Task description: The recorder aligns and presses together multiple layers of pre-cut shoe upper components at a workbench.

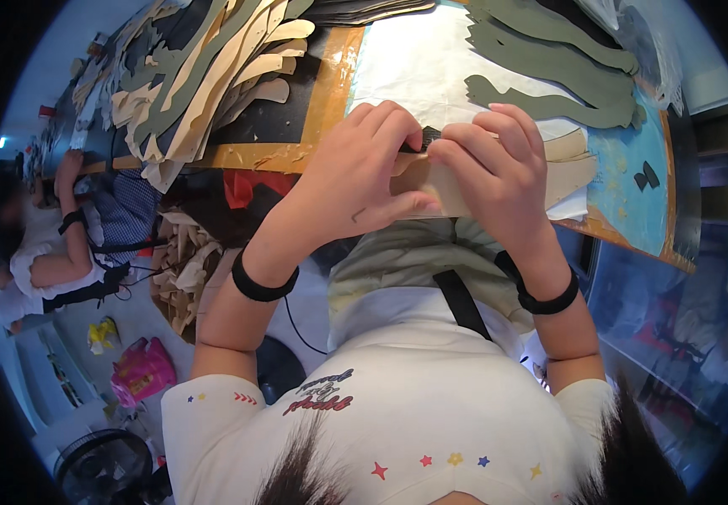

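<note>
At the table's front edge my two hands meet over a beige flat cut piece (441, 187), which looks like leather or lining sheet. My left hand (355, 172) is closed on its left part, thumb below and fingers curled over the top. From the other side, my right hand (498, 164) pinches the same piece with bent fingers. A small black strip (431, 135) shows between the fingertips of both hands; its lower part is hidden. More beige curved pieces (573, 158) lie stacked beside my right hand, on white paper (414, 63).
Olive-green cut pieces (541, 63) lie beyond my right hand. A heap of beige and green strips (229, 71) covers the left side. Two small black pieces (647, 175) lie on the blue surface (625, 202). At far left sits another person (52, 244); a fan (103, 467) stands below.
</note>
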`<state>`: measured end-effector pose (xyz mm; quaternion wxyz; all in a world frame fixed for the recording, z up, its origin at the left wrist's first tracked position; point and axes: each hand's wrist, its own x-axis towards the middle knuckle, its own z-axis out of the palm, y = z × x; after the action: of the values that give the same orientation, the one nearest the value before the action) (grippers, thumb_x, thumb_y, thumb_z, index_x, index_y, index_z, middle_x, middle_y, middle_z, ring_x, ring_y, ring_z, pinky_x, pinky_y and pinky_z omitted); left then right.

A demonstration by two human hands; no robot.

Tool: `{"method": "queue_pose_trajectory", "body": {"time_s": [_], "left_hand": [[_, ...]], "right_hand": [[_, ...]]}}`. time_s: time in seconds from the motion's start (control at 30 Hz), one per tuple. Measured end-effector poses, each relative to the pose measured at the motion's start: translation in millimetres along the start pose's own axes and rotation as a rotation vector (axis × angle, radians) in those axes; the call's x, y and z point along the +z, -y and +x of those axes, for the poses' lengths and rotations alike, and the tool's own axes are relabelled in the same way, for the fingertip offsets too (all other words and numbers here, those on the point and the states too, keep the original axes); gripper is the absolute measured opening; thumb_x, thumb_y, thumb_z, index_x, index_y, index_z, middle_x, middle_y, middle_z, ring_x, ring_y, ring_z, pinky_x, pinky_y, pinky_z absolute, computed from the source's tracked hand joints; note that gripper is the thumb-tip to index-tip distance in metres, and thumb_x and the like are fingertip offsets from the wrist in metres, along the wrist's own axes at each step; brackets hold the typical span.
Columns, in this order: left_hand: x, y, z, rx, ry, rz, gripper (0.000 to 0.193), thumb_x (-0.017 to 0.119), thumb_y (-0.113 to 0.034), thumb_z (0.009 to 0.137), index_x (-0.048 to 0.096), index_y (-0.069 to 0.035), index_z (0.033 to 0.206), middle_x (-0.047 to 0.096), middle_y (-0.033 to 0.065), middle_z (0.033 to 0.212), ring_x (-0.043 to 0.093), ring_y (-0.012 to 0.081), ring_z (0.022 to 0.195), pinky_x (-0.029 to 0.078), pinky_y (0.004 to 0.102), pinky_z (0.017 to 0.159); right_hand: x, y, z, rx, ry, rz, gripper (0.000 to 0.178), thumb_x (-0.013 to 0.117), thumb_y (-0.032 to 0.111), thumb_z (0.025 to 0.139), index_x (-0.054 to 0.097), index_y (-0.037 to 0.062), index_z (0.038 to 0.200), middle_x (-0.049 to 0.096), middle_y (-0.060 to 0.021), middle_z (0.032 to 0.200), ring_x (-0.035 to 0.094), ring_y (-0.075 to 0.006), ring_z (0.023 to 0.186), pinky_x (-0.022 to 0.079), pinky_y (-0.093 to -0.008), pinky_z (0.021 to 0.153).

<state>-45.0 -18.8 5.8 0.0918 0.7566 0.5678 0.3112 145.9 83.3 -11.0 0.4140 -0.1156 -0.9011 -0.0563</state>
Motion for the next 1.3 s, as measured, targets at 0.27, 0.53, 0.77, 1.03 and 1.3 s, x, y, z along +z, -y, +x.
{"method": "queue_pose_trajectory", "body": {"time_s": [0.27, 0.53, 0.77, 1.03, 1.3], "left_hand": [[-0.1, -8.4, 4.0, -0.032, -0.004, 0.011, 0.053, 0.088, -0.038, 0.074, 0.060, -0.004, 0.103, 0.062, 0.0104, 0.099, 0.060, 0.0342, 0.094, 0.049, 0.0415, 0.083], [0.6, -37.8, -4.5, -0.088, 0.003, 0.345, 0.024, 0.081, -0.023, 0.080, 0.067, -0.013, 0.096, 0.067, 0.0054, 0.099, 0.067, 0.0264, 0.094, 0.054, 0.0397, 0.079], [2.3, -47.9, -5.7, 0.074, -0.103, 0.482, 0.016, 0.072, -0.011, 0.078, 0.067, -0.014, 0.092, 0.063, -0.0004, 0.112, 0.062, 0.0217, 0.105, 0.050, 0.0377, 0.088], [-3.8, -61.3, 8.2, 0.096, -0.211, 0.654, 0.027, 0.073, -0.014, 0.077, 0.067, -0.012, 0.103, 0.059, -0.0016, 0.121, 0.059, 0.0191, 0.108, 0.048, 0.0348, 0.089], [6.4, -85.8, 21.9, 0.109, -0.192, 0.564, 0.028, 0.078, -0.014, 0.079, 0.061, -0.012, 0.100, 0.066, 0.0014, 0.109, 0.062, 0.0225, 0.103, 0.049, 0.0367, 0.085]], "right_hand": [[-14.5, 8.1, -8.5, -0.062, 0.011, -0.019, 0.009, 0.070, 0.017, 0.080, 0.067, 0.0175, 0.089, 0.064, 0.0046, 0.099, 0.060, -0.0164, 0.101, 0.050, -0.0397, 0.102], [-34.1, -7.1, 1.9, 0.117, 0.117, 0.108, 0.023, 0.081, 0.021, 0.074, 0.071, 0.0148, 0.095, 0.065, 0.0017, 0.099, 0.061, -0.0222, 0.099, 0.048, -0.0409, 0.097], [-39.2, -22.4, -12.7, 0.222, 0.208, 0.173, 0.021, 0.083, 0.018, 0.071, 0.074, 0.0138, 0.090, 0.067, 0.0013, 0.094, 0.062, -0.0231, 0.095, 0.048, -0.0411, 0.090], [-39.4, -19.6, -12.8, 0.049, 0.072, -0.069, 0.012, 0.075, 0.016, 0.072, 0.070, 0.0146, 0.082, 0.064, 0.0027, 0.085, 0.062, -0.0187, 0.088, 0.050, -0.0381, 0.096], [-31.9, -34.0, 12.8, -0.156, 0.092, 0.048, 0.007, 0.071, 0.016, 0.069, 0.067, 0.0123, 0.074, 0.064, 0.0025, 0.085, 0.062, -0.0166, 0.092, 0.049, -0.0378, 0.103]]}}
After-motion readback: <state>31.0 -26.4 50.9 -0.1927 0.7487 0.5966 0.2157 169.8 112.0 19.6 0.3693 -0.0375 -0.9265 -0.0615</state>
